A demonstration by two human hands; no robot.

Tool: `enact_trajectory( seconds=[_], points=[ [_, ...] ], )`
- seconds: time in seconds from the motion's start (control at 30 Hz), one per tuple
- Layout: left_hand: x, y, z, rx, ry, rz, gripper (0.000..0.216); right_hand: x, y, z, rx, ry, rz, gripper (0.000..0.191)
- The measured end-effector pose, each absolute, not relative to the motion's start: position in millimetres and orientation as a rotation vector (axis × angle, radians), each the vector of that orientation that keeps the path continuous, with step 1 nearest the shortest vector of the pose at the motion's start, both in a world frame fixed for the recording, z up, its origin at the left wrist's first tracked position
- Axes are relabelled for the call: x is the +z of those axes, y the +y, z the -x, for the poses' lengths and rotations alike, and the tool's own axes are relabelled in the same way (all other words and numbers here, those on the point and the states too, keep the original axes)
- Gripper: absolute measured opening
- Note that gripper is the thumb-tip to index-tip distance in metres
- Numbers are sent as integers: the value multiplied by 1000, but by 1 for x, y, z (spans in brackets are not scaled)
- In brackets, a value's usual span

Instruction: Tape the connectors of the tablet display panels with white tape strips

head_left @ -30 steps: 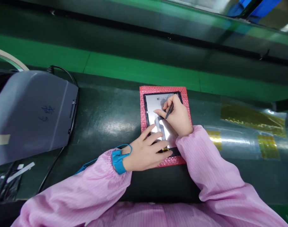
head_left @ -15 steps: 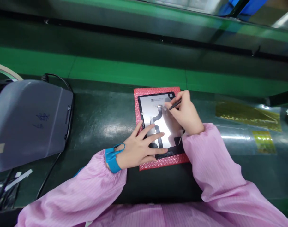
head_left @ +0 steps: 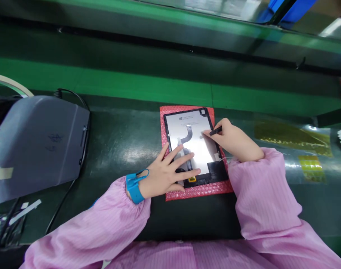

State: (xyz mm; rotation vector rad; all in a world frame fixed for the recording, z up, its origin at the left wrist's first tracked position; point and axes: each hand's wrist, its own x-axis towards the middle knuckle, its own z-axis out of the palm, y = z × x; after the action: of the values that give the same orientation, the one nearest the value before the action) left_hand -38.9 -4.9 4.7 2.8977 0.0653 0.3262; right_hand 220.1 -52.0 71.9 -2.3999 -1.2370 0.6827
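Pinching a slim dark tool [head_left: 215, 130] whose tip was hard to make out, the right hand [head_left: 230, 137] stood over the right edge, and the flat, spread left hand [head_left: 165, 174] hid the lower left, of a screen panel [head_left: 197, 144] lying long axis forward on pink bubble wrap [head_left: 198, 189] atop the table [head_left: 117, 149].

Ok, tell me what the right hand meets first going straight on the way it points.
Skimming the silver panel, the right hand would probably meet the grey cable first; its height is unclear.
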Motion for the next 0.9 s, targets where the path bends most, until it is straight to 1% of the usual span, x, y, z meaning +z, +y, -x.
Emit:
enact_trajectory(
  seconds=[0.07,0.13,0.23,0.3,0.4,0.53,0.6,0.67,0.77,0.9],
  points=[
    [4,-4,39,358,77,-2895,83,75,-51,-220,789,-1169,2276,39],
    [3,-1,38,418,124,-2886,83,73,-47,-219,819,-1131,2065,42],
    [3,6,39,519,248,-2878,74,62,-31,-223,692,-1082,1757,43],
    [5,11,39,554,340,-2876,66,52,-12,-231,558,-1045,1650,41],
    [8,15,41,553,431,-2864,58,42,31,-250,361,-1022,1606,39],
    [10,15,43,515,458,-2859,59,40,98,-285,86,-994,1573,37],
    [9,14,43,489,467,-2860,61,39,125,-303,51,-954,1586,38],
    [8,13,44,461,480,-2859,63,38,140,-317,91,-896,1630,42],
    [6,14,45,432,493,-2856,61,35,134,-326,169,-863,1678,46],
    [6,17,47,414,480,-2846,56,36,67,-322,207,-1084,1597,45]
  ],
)
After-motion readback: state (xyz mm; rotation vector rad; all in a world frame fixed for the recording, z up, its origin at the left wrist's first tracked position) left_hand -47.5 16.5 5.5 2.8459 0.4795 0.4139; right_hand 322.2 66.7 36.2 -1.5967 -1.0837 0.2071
